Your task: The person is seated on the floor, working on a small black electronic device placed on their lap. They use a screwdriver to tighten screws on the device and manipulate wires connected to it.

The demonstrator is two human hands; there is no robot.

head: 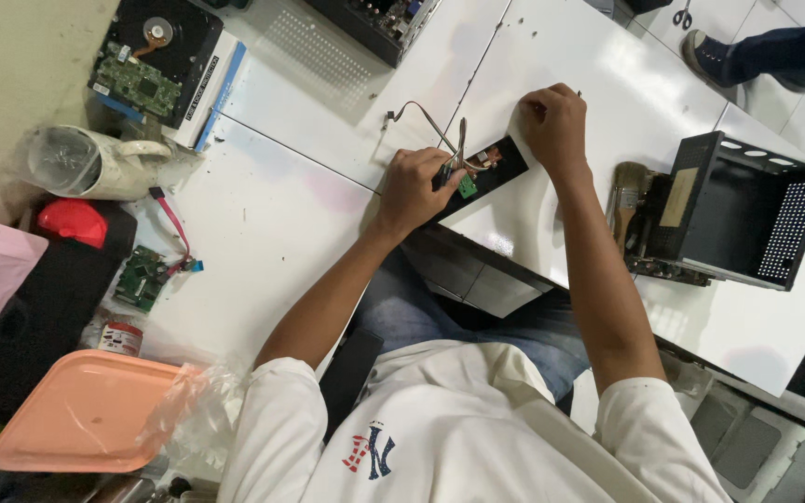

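**Hands working on a front panel strip**

A white-shirted person leans over a white table [309,224]. An emptied black metal chassis [747,210] sits right. Left hand [414,189] grips the black panel strip's [491,168] wires [435,130]; right hand [554,121], closed, presses its far end. Wires remain attached.

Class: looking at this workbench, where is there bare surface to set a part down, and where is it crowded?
Bare: the white panel between the red cable and the left hand; also beyond the right hand. Crowded: the left edge around the hard drive and orange tray.
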